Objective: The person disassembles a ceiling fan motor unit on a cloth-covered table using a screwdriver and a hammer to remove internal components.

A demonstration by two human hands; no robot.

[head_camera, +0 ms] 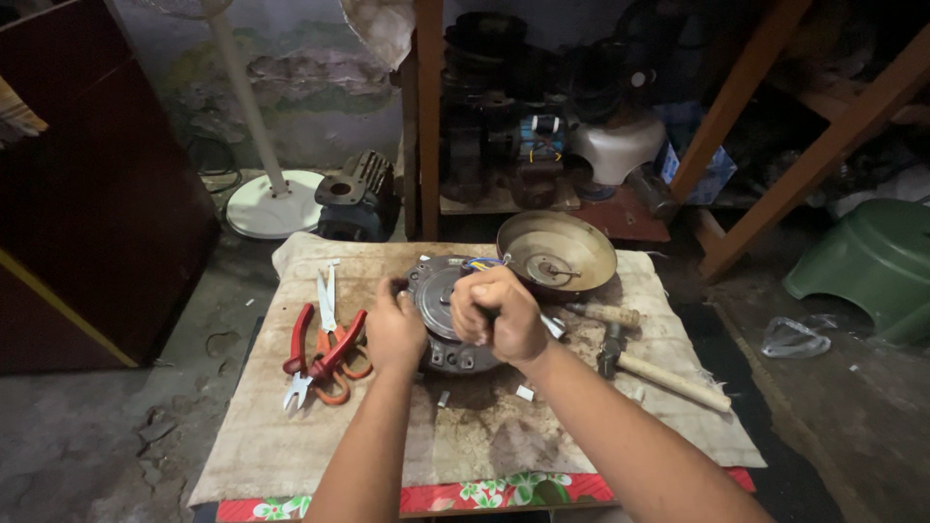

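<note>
A: While the right hand sits over the motor, what is its condition?

B: It is clenched into a fist above the motor's right half. A short silver part shows just past the knuckles; what the fist grips cannot be told.

A: And the left hand?

B: It is curled against the motor's left edge, fingers wrapped onto the rim. It has hold of the housing there.

A: Location of the motor?

B: It lies flat at the centre of a stained cloth that covers the low table, between the two hands. It is round, grey metal, with coloured wires leaving its far side.

A: Items to the right?

B: A round metal cover, dish-shaped, rests just behind the right hand, hollow side up. A hammer with a wooden handle lies near the right forearm. A second wooden handle lies between the hammer and the cover.

A: Items to the left?

B: Red-handled pliers lie across orange-handled scissors, touching, just beside the left hand.

A: Beyond the table?

B: A white fan base with its pole stands on the floor at the back left, a dark motor casing beside it. A green plastic stool sits at the far right.
</note>
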